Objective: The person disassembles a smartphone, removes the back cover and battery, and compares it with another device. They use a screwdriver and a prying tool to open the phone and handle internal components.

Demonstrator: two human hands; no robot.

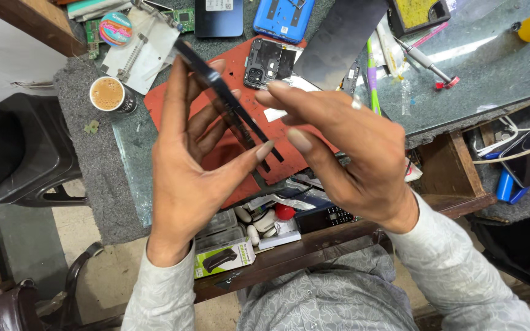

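Observation:
A thin black phone screen panel (227, 98) is held edge-on above the red work mat (173, 104). My left hand (191, 162) grips it, fingers behind it and thumb reaching under its lower end. My right hand (345, 147), with a ring on one finger, touches the panel's lower right edge with its fingertips. On the mat behind lies an opened black phone body (270, 62) with its camera module showing.
A cup of tea (108, 94) stands at the left on the glass top. Phones (218, 17), a circuit board, a dark sheet (338, 43), a screwdriver (427, 64) and pens lie at the back. An open drawer (277, 233) with small items is below my hands. A black stool (19, 153) stands at left.

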